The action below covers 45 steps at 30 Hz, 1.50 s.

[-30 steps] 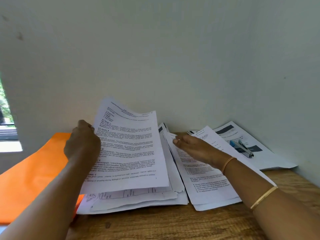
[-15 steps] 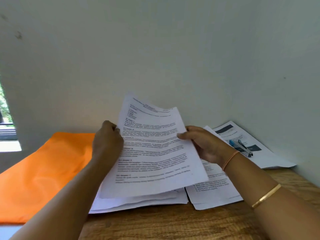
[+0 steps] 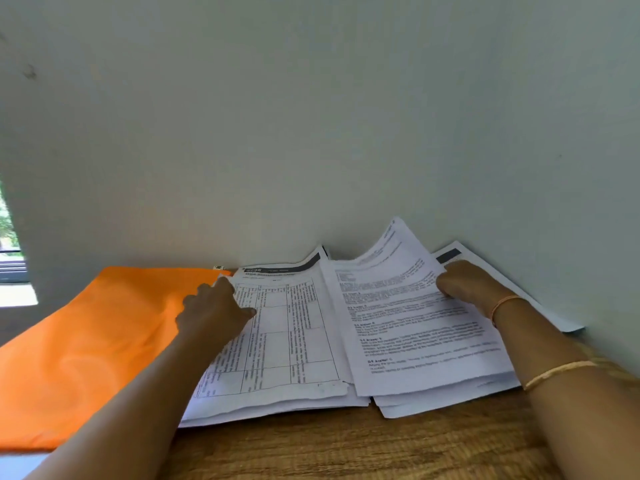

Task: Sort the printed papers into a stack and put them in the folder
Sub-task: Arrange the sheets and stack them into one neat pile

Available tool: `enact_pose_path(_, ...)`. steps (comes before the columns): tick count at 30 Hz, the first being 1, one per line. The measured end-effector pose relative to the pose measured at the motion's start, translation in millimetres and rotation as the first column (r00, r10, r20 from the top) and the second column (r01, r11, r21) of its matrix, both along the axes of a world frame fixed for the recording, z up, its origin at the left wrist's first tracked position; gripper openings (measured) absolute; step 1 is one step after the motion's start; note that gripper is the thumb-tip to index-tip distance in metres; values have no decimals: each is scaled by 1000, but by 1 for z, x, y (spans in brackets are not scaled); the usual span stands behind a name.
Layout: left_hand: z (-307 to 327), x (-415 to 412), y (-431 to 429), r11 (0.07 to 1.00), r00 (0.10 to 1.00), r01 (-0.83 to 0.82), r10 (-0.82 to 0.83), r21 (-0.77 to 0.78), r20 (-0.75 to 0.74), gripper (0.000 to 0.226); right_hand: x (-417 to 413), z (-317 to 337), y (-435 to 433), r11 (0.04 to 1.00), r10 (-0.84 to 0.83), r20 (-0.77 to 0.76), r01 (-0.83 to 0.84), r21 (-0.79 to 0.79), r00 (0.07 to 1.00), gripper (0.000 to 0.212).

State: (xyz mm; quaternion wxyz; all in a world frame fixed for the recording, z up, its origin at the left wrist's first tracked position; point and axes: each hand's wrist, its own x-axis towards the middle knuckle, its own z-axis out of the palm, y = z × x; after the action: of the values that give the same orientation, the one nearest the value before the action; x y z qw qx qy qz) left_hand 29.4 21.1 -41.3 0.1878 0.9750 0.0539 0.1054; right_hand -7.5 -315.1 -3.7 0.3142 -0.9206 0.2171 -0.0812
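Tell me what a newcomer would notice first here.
The bright orange folder lying flat on the left of the desk grabs the eye first. Next come two piles of printed papers side by side near the wall: the left hand grips the edge of the left pile, while the right hand holds the curled top sheet of the right pile.
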Motion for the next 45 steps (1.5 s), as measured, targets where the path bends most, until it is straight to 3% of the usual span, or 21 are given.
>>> enact_pose_path(2, 0, 2, 3, 1000, 999, -24, 24, 4, -39, 68, 1, -7, -4, 998, 20, -69, -25, -59, 997, 36)
enact_pose_path(4, -1, 2, 6, 999, 998, -38, 38, 7, -41, 70, -1, -10, -2, 990, 48, -132, -65, -123, 990, 18)
enact_pose_path(7, 0, 2, 11, 999, 999, -47, 47, -9, -26, 70, -4, -11, 0, 980, 46, -146, -73, -184, 988, 42)
enact_pose_path(12, 0, 4, 18, 998, 998, -55, 57, -42, 31, 56, -3, -16, -3, 968, 69, -113, -94, -233, 991, 48)
enact_pose_path(16, 0, 10, 23, 996, 992, -76, 80, -43, 97, 40, -2, -15, 6, 880, 5, -94, -49, -472, 996, 70)
enact_pose_path(20, -1, 14, 25, 994, 981, -109, 112, -27, 156, 32, 0, -13, 35, 788, 188, -8, -156, -596, 982, 68)
enact_pose_path(25, 0, 11, 24, 995, 976, -97, 100, -25, 193, 25, -11, -19, 90, 608, 501, -98, -430, -667, 860, 66)
enact_pose_path(30, 3, 8, 25, 994, 974, -96, 104, -53, 203, 20, -15, -30, 116, 492, 590, -287, -618, -613, 754, 74)
enact_pose_path(36, 4, 5, 25, 987, 964, -117, 141, -113, 227, 16, -18, -31, 117, 521, 602, -311, -657, -545, 735, 78)
enact_pose_path(41, 12, -2, 22, 971, 931, -105, 171, -215, 321, 18, -17, -31, 118, 623, 628, -195, -637, -455, 753, 78)
enact_pose_path(45, 20, -8, 23, 946, 884, -44, 187, -320, 429, 12, -13, -33, 118, 740, 664, 42, -648, -181, 746, 79)
